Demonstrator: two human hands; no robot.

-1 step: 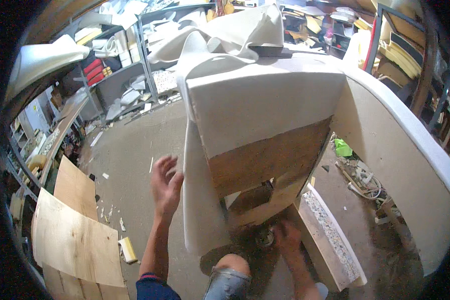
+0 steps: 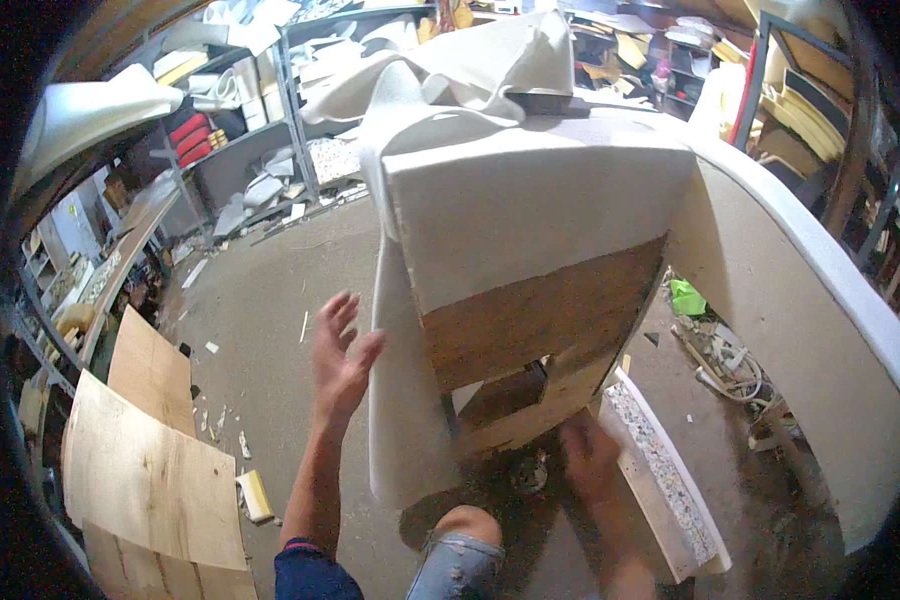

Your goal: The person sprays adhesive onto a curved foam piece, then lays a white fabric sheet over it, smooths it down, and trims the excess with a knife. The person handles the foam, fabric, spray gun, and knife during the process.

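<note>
A large pale frame (image 2: 540,210) fills the centre and right of the frame of view, its brown lower panel pierced by a hole. White cloth (image 2: 398,410) lies bunched on its top and hangs down its left side. Curved plywood (image 2: 155,470) is at lower left; a board (image 2: 665,475) with a speckled strip slants at lower right. The left hand (image 2: 345,362), left of centre, has its grip spread, fingers bent, just beside the cloth's edge. The right hand (image 2: 590,447), below centre, is blurred near the panel's bottom edge; I cannot tell its grip. A small yellow-and-white block (image 2: 255,497) lies beside the plywood.
</note>
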